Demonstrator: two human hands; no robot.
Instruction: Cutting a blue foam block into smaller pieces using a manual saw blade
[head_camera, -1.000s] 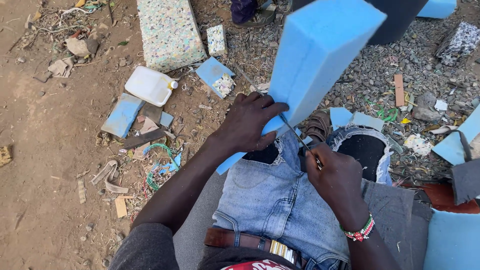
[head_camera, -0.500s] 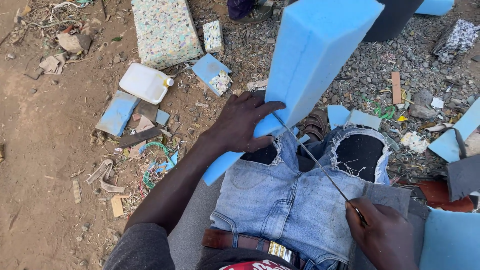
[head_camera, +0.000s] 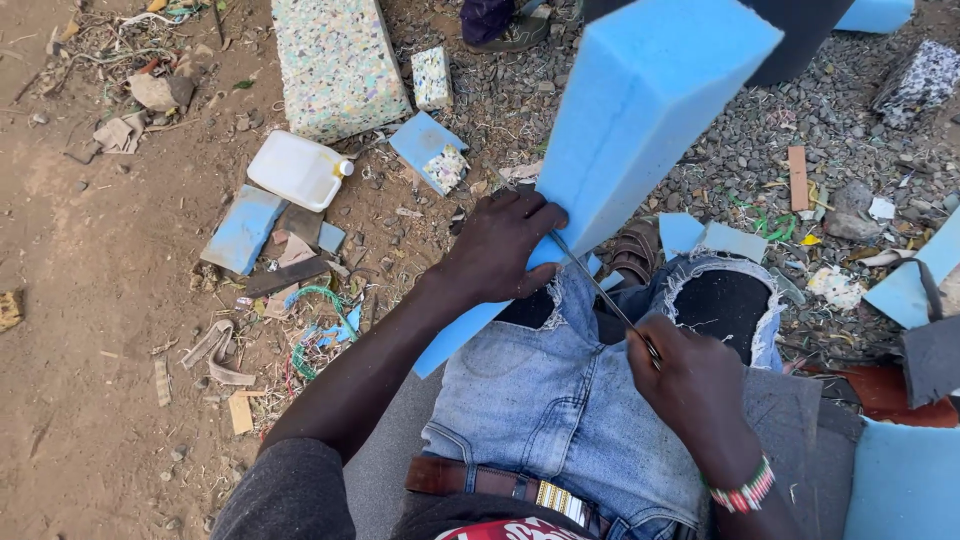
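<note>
A large slab of light blue foam (head_camera: 640, 110) stands tilted across the middle of the frame, its top reaching toward the upper right and its lower end slanting down to the left over the person's thigh. The left hand (head_camera: 500, 245) lies spread on the slab's lower left face, palm down, fingers splayed and pressing, the thumb hooked round the edge near the centre of the frame; the forearm runs down and left to a grey sleeve at the bottom. Its grip is a flat, steadying hold on the foam rather than a closed fist.

The right hand (head_camera: 695, 385), in the lower right, is clenched around the handle end of a long thin blade (head_camera: 595, 285). The blade slants up and left from that fist, and its tip meets the foam just beside the left thumb. A beaded bracelet (head_camera: 742, 492) circles the right wrist.

Torn blue jeans (head_camera: 560, 400) and a brown belt (head_camera: 470, 478) fill the lower centre. On the dirt in the upper left lie a white plastic jerrycan (head_camera: 297, 169), a speckled foam block (head_camera: 335, 62) and a small flat blue foam offcut (head_camera: 243, 228). Gravel and more blue foam scraps lie to the right.
</note>
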